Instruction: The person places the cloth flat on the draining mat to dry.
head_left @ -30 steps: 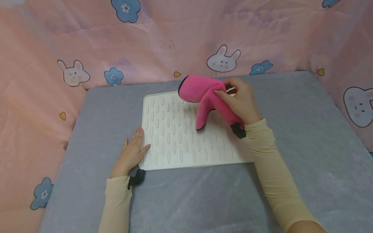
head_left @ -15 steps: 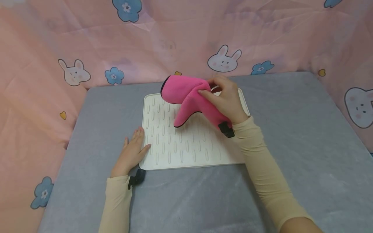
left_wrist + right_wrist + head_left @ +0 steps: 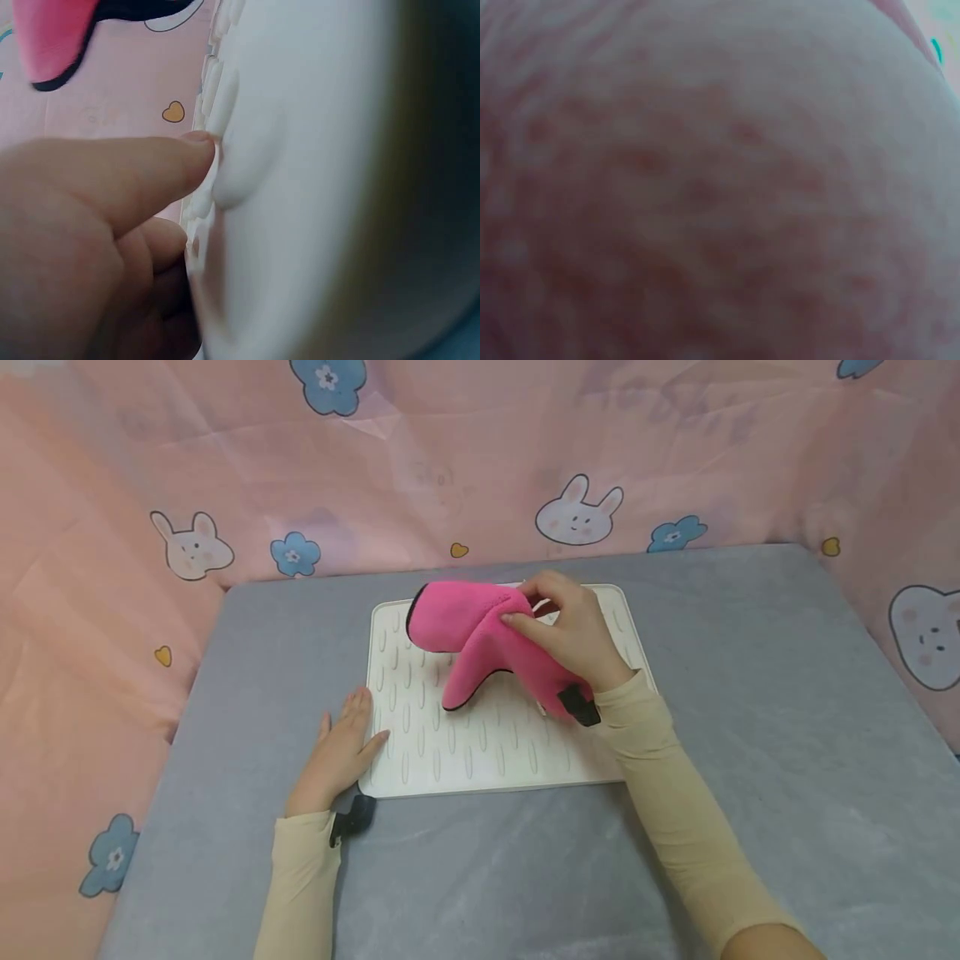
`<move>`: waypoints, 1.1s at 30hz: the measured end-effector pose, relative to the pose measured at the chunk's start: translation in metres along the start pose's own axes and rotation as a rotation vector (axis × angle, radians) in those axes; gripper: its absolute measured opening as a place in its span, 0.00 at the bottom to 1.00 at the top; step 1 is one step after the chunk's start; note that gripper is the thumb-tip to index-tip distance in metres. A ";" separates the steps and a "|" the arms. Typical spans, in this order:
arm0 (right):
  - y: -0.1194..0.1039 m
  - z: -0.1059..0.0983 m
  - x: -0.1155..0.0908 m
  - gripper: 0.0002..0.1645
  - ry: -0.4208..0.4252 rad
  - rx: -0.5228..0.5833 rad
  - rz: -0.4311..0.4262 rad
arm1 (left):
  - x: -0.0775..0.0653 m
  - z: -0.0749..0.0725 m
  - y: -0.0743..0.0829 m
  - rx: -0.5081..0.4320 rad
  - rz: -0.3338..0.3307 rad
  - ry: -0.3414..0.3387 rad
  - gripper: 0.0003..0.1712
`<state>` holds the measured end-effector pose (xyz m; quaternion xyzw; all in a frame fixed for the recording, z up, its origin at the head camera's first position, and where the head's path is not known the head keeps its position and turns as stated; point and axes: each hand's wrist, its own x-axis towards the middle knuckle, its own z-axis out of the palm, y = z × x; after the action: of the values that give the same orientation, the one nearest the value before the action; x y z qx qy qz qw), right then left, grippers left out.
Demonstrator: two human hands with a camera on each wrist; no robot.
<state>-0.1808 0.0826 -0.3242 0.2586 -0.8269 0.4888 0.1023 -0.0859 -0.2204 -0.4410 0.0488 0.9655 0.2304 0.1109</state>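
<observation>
My right hand (image 3: 573, 631) pinches a soft pink fabric piece with black edging (image 3: 453, 614) between thumb and fingers. The piece hangs folded, with one broad end to the left and a narrower flap pointing down. Its exact kind cannot be told. Below it lies a white mat with raised oval ribs (image 3: 480, 764). At the mat's left edge rests my left hand (image 3: 336, 756), fingers fairly straight and thumb on the ribbed top. The left wrist view shows that thumb (image 3: 150, 169) touching the mat (image 3: 300, 150). A close, blurred surface fills the right wrist view.
A grey cloth-covered table (image 3: 495, 868) carries the mat. Pink curtains (image 3: 450, 460) printed with rabbits and flowers stand behind it and at both sides. Small black devices (image 3: 352, 818) sit at the wrists.
My right hand has carried the pink fabric piece to the left over the mat, then slightly down. The left hand stays at the mat's left edge.
</observation>
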 end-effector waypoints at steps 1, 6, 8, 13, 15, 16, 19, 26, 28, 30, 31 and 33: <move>0.004 0.000 -0.003 0.11 -0.023 -0.014 0.020 | 0.000 0.000 0.000 -0.001 0.001 0.000 0.42; 0.023 0.001 -0.016 0.12 -0.104 -0.045 0.114 | 0.001 -0.001 0.001 -0.002 0.003 0.004 0.42; 0.031 0.002 -0.021 0.12 -0.132 -0.066 0.139 | 0.000 -0.001 0.001 -0.001 0.004 0.006 0.42; 0.046 0.007 -0.033 0.11 -0.244 -0.115 0.209 | -0.001 0.000 0.000 -0.002 0.010 0.007 0.42; 0.050 0.010 -0.037 0.09 -0.306 -0.131 0.225 | -0.002 0.001 0.000 -0.004 0.011 0.007 0.42; 0.052 0.011 -0.039 0.09 -0.334 -0.143 0.227 | -0.002 0.001 0.000 -0.004 0.012 0.009 0.42; 0.055 0.013 -0.042 0.09 -0.387 -0.160 0.214 | -0.003 0.001 -0.001 -0.006 0.014 0.014 0.42; 0.058 0.015 -0.046 0.09 -0.433 -0.175 0.204 | -0.004 0.000 -0.001 -0.011 0.025 0.009 0.42; 0.057 0.013 -0.046 0.09 -0.449 -0.168 0.210 | -0.004 -0.002 -0.001 -0.020 0.032 0.012 0.42; 0.057 0.009 -0.045 0.10 -0.459 -0.151 0.216 | -0.005 -0.005 0.001 -0.034 0.042 0.029 0.40; 0.057 0.006 -0.045 0.11 -0.462 -0.137 0.223 | -0.005 -0.008 0.003 -0.040 0.050 0.042 0.39; 0.057 0.000 -0.043 0.13 -0.468 -0.104 0.232 | -0.006 -0.013 0.006 -0.046 0.075 0.086 0.36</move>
<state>-0.1749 0.1187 -0.3857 0.2623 -0.8762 0.3811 -0.1351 -0.0833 -0.2220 -0.4260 0.0723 0.9613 0.2584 0.0619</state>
